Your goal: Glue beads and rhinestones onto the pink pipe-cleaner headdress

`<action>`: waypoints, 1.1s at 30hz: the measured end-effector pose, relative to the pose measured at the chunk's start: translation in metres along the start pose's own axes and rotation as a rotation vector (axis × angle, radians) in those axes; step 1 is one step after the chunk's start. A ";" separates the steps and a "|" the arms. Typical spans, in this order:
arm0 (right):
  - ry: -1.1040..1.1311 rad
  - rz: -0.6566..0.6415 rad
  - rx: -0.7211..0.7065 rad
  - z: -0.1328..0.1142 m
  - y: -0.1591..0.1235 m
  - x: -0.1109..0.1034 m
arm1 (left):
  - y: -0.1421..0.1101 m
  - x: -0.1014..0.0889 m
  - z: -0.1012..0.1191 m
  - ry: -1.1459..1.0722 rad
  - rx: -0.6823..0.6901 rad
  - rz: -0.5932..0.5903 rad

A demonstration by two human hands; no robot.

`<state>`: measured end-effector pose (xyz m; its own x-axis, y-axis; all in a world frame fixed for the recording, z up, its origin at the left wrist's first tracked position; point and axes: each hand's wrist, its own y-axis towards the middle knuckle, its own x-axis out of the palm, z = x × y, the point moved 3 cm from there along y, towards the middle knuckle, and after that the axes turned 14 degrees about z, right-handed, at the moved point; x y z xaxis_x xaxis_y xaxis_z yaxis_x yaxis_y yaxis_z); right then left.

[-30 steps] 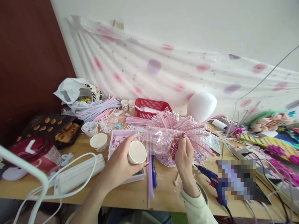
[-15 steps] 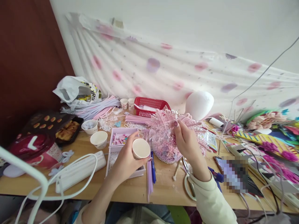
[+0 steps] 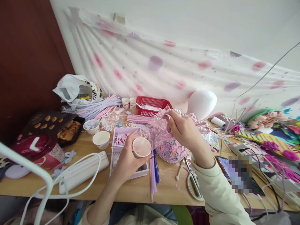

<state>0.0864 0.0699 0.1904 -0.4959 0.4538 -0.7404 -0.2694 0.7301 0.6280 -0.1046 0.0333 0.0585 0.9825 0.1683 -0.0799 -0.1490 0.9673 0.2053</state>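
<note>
My left hand [image 3: 127, 159] is wrapped round a small paper cup [image 3: 142, 147], its mouth tilted toward me, with a pinkish tint inside. My right hand [image 3: 185, 129] is closed in a pinch on what looks like a clear plastic bag [image 3: 160, 126] with pale pink in it, to the right of the cup. Behind and below that hand stands a dome covered in pink and lilac flowers [image 3: 170, 147], edged with pearls. Pink fuzzy stems rise around it, partly hidden by my right hand.
Scissors [image 3: 193, 182] and a blue pen [image 3: 156, 167] lie near the front edge. A lilac box [image 3: 126, 137] sits behind my left hand. Paper cups [image 3: 101, 139], a red basket [image 3: 154, 105], a white foam form [image 3: 202, 104], a phone [image 3: 226, 170] and a power strip [image 3: 82, 172] surround the work.
My right hand has lifted and turned over slightly, drawing the plastic upward and uncovering more of the flowered dome. The cup stays in my left hand; its inside now looks pinker.
</note>
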 end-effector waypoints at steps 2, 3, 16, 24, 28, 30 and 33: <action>-0.030 -0.002 -0.026 -0.003 0.004 0.000 | 0.000 -0.001 -0.001 -0.010 0.001 0.012; -0.045 -0.006 -0.038 -0.004 0.005 0.000 | 0.001 -0.001 -0.002 -0.015 0.002 0.016; -0.084 0.043 -0.247 -0.024 0.028 0.012 | 0.000 -0.007 -0.016 -0.119 -0.080 0.011; -0.097 0.089 -0.384 -0.031 0.030 0.025 | 0.000 -0.012 -0.023 -0.106 -0.087 0.058; -0.121 0.113 -0.371 -0.028 0.029 0.032 | 0.002 -0.014 -0.023 -0.080 -0.120 0.040; -0.115 0.123 -0.363 -0.028 0.031 0.035 | 0.003 -0.015 -0.023 -0.093 -0.113 0.036; -0.067 0.125 -0.403 -0.030 0.033 0.040 | 0.004 -0.015 -0.025 -0.104 -0.103 0.023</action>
<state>0.0328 0.0967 0.1894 -0.4939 0.5683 -0.6581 -0.5185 0.4151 0.7476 -0.1231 0.0391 0.0365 0.9841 0.1755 0.0262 -0.1773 0.9786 0.1044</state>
